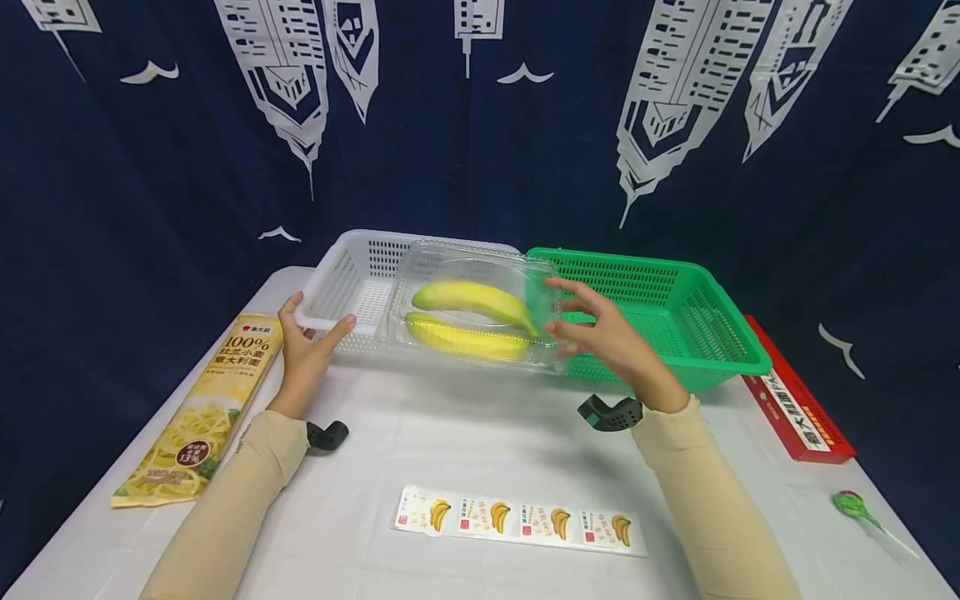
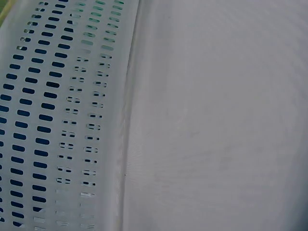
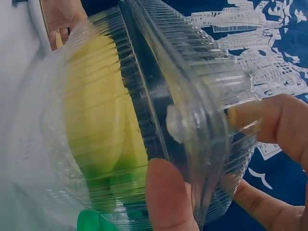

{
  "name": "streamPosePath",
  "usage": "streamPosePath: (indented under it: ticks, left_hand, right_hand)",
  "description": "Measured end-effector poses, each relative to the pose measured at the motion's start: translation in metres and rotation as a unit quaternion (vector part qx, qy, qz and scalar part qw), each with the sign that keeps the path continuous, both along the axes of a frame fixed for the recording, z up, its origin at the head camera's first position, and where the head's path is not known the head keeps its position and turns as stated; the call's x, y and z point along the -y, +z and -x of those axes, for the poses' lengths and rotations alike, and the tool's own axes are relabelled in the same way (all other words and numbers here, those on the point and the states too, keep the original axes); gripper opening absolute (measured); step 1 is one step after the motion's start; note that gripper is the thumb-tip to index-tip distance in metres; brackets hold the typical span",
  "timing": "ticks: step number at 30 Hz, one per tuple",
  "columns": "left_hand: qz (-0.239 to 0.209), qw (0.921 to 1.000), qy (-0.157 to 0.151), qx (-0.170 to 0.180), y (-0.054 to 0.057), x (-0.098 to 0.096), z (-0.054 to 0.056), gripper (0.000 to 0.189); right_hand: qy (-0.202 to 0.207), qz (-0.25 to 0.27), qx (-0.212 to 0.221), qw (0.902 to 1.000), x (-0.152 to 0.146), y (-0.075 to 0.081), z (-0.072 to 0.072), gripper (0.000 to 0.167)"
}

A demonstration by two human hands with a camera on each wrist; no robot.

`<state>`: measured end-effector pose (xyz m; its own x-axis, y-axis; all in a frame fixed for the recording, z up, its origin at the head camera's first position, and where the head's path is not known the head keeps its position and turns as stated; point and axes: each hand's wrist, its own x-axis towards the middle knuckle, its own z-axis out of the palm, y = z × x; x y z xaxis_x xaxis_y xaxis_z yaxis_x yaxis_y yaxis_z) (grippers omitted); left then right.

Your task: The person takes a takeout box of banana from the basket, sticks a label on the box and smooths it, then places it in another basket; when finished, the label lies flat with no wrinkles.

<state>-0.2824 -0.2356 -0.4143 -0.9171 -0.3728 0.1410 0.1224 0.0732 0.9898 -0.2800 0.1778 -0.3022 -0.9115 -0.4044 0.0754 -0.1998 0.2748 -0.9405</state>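
My right hand [image 1: 611, 337] holds a clear plastic clamshell box [image 1: 397, 292] by its right end, thumb in front and fingers behind. Inside the box lie two yellow bananas [image 1: 472, 300], one behind the other. The box is over the white basket [image 1: 352, 287], its right end reaching the green basket. At the white basket's front left corner, my left hand [image 1: 303, 367] grips the rim. The right wrist view shows the box [image 3: 192, 115] close up, with thumb and fingers on either side of its edge. In the left wrist view only the white basket's slotted wall [image 2: 53, 120] and white cloth appear.
A green basket [image 1: 720, 321] stands to the right, with a red box [image 1: 798, 400] beside it. A yellow pasta packet [image 1: 202, 408] lies at the left. In front is a strip of banana stickers [image 1: 517, 523]. A green lollipop [image 1: 851, 504] lies near the right edge.
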Motion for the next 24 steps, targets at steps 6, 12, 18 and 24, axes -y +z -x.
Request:
streamPosePath:
  ticks: [6,12,18,24]
  left_hand:
    - [0.013,0.9999,0.006,0.004,0.0,-0.001,0.0,0.097]
    - [0.01,0.9999,0.005,0.001,0.0,-0.002,-0.001,0.097]
    - [0.012,0.9999,0.005,0.005,0.0,-0.002,-0.002,0.096]
    - [0.008,1.0,0.004,0.004,0.001,-0.002,-0.001,0.098]
  right_hand:
    - [0.004,-0.001,-0.003,1.0,-0.019,-0.003,-0.011,0.071]
    - [0.008,0.003,-0.01,0.9999,-0.037,-0.004,-0.021,0.069]
    - [0.015,-0.007,-0.026,0.9995,-0.052,-0.007,-0.033,0.07]
    - [0.033,-0.002,-0.039,0.9987,-0.066,-0.012,-0.046,0.066]
